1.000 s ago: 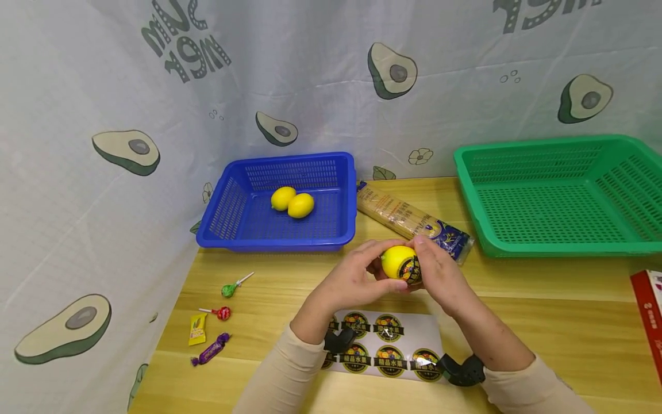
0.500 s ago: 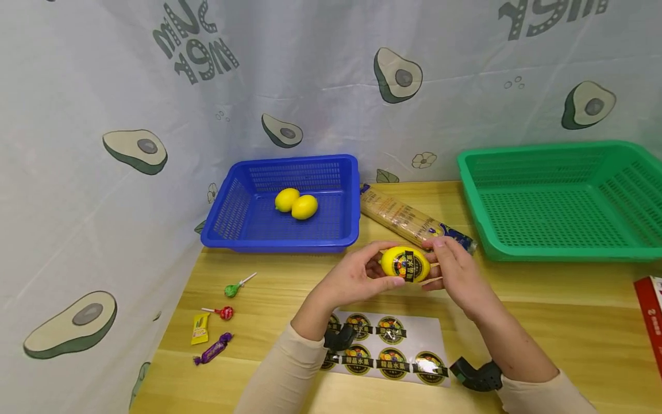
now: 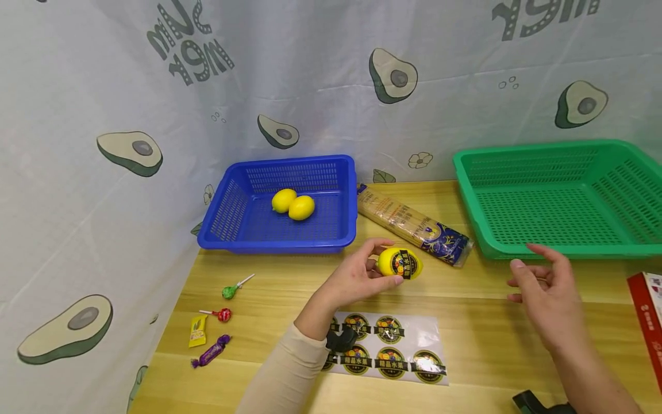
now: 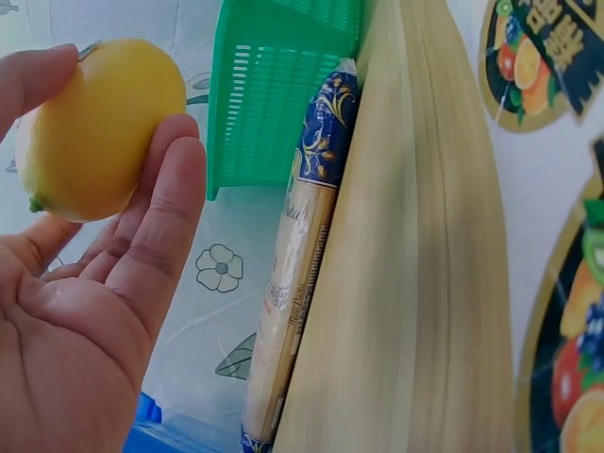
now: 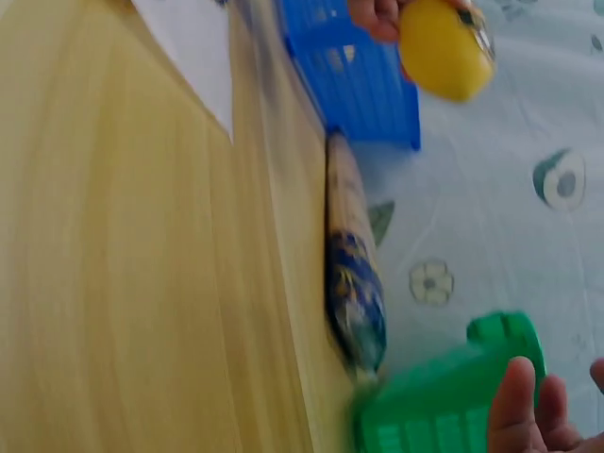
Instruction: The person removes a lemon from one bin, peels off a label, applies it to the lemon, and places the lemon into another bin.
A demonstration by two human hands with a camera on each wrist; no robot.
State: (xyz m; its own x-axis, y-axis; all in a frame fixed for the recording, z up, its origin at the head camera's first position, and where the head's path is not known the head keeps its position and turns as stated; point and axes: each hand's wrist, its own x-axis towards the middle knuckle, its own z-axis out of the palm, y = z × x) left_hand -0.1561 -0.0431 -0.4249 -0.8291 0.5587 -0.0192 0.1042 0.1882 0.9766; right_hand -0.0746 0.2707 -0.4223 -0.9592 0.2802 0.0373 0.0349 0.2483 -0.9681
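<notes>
My left hand holds a yellow lemon with a round black sticker on it, above the wooden table. In the left wrist view the lemon sits between thumb and fingers. My right hand hovers to the right of it, fingers relaxed and empty, near the green basket. A sheet of round stickers lies under my left forearm. Two more lemons lie in the blue basket.
A long packet of noodles lies between the two baskets. Two lollipops and two wrapped sweets sit at the left of the table. A red box shows at the right edge. An avocado-print cloth hangs behind.
My right hand has let go of the lemon and moved away to the right. The left hand alone now holds the stickered lemon.
</notes>
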